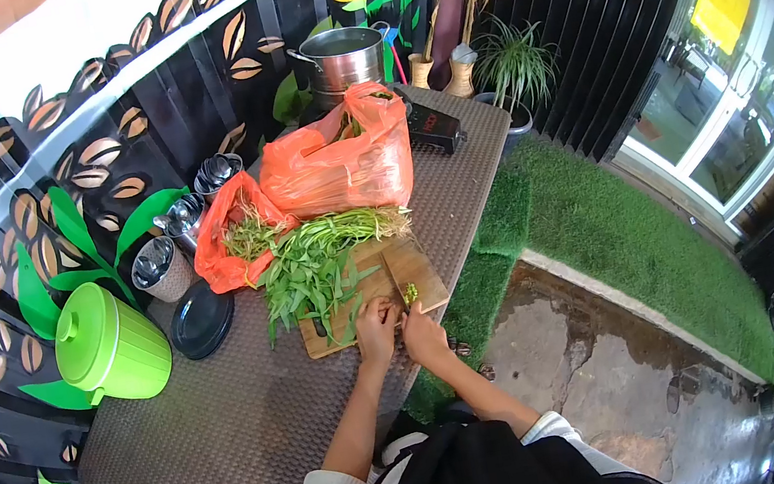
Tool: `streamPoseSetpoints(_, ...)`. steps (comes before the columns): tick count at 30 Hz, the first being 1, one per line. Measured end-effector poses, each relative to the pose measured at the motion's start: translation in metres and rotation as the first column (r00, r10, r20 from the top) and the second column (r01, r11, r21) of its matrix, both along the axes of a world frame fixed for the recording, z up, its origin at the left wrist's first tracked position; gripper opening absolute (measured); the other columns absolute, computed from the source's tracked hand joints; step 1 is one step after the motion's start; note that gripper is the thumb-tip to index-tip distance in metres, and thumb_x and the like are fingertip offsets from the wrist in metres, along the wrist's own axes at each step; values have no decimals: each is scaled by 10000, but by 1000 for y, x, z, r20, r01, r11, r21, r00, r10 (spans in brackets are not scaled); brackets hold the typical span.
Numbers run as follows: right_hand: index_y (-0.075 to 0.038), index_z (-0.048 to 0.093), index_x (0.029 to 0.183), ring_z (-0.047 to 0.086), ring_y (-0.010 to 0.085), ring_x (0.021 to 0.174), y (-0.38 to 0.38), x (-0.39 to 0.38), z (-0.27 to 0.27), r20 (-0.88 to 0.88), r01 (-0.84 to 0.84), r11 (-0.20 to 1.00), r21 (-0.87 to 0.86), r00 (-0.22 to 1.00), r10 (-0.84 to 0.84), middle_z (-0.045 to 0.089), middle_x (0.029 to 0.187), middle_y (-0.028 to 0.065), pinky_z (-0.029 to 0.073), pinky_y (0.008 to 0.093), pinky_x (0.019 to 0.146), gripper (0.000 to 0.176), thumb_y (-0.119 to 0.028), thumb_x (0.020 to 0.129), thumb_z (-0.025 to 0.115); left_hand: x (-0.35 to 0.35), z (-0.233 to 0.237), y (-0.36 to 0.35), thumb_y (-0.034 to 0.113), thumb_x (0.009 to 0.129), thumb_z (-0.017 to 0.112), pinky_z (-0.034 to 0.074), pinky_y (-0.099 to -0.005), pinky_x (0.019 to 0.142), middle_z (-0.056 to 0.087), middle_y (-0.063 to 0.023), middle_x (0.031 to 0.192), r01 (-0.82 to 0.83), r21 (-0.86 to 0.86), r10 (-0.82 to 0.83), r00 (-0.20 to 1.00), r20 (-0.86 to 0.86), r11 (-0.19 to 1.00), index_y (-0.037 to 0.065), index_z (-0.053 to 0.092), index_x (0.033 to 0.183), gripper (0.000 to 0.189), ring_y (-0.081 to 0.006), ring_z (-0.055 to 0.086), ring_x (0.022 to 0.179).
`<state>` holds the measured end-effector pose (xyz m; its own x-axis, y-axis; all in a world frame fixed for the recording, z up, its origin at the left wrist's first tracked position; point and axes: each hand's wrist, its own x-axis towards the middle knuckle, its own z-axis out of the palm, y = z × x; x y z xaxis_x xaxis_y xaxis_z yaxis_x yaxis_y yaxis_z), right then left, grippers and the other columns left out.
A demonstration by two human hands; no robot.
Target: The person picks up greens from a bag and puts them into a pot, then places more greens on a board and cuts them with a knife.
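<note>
My right hand is closed at the near edge of a wooden cutting board, around what looks like a knife whose blade points away from me and blends with the wood. Small chopped green bits lie by the blade. Close beside it, my left hand has its fingers curled down on the board, pinching the ends of some greens; exactly what is between the fingertips is hidden. A heap of long-stemmed leafy greens covers the board's left and far side, roots toward the right.
Behind the greens sit a large orange plastic bag and a smaller one. A steel pot and a black burner stand farther back. Leftward are a green lidded bucket, dark plates and cutlery holders.
</note>
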<state>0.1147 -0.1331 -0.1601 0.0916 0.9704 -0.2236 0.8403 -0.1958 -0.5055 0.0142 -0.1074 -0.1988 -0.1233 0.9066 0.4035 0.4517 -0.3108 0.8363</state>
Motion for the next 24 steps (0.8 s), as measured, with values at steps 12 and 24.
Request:
streamPoseSetpoints(12, 26, 392, 1074, 631, 429, 781, 4, 3, 0, 69, -31, 999, 36, 997, 28, 625, 824, 269, 515, 505, 682, 334, -281, 945, 393, -63, 31, 17, -23, 768, 588, 421, -393, 833, 615, -135, 922, -191, 77, 205, 936, -285, 979, 17, 632, 925, 168, -301, 523, 940)
streamPoseSetpoints(24, 24, 377, 1082, 616, 452, 832, 8, 9, -1, 14, -65, 998, 4, 998, 65, 615, 878, 295, 497, 528, 726, 343, -289, 944, 397, -98, 4, 26, 39, 752, 641, 437, -411, 784, 618, -114, 830, -238, -180, 153, 909, -387, 954, 9, 629, 821, 77, -286, 560, 859)
